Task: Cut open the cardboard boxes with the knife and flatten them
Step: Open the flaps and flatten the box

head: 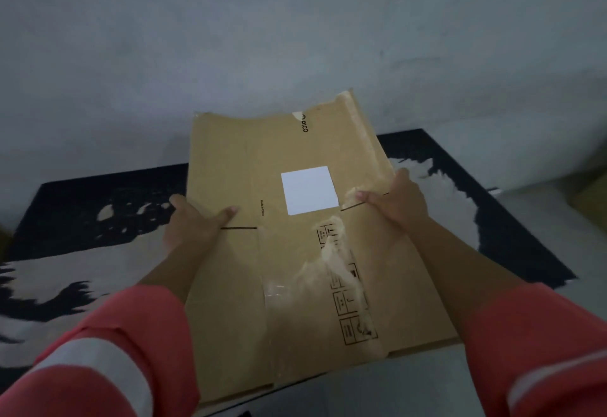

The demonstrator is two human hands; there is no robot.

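1. The left grip [197, 222] clasps the cardboard box [230, 160] at its left long edge. The thumb lies over the face, and the other fingers are mostly hidden behind the sheet.
2. The right grip [394, 203] grasps the opposite long edge the same way, thumb on the face and fingers wrapped round the back. Neither holds a knife, and none is in view.
3. The box is already collapsed to a flat sheet, held in the air between the two grips. Its long axis runs straight away from the person, with the near end low by the sleeves [108, 351] and the far end tilted up toward the wall [262, 38]. Both grips sit about mid-length, each beside a short dark flap slit, so neither is the nearer one.
4. Setting it down would likely mean lowering it forward along that axis, both grips together.
5. The board is matte brown corrugated card, creased lengthwise and slightly bowed at the far edge. Pale torn streaks of tape residue [331, 252] cross the face. A square white label [309, 190] sits near the middle, and black printed symbols [348, 301] lie toward the near end.
6. Beneath lies a black mat [82, 212] with ragged pale blotches. The wall is plain grey, and the sleeves are coral with a pale band.
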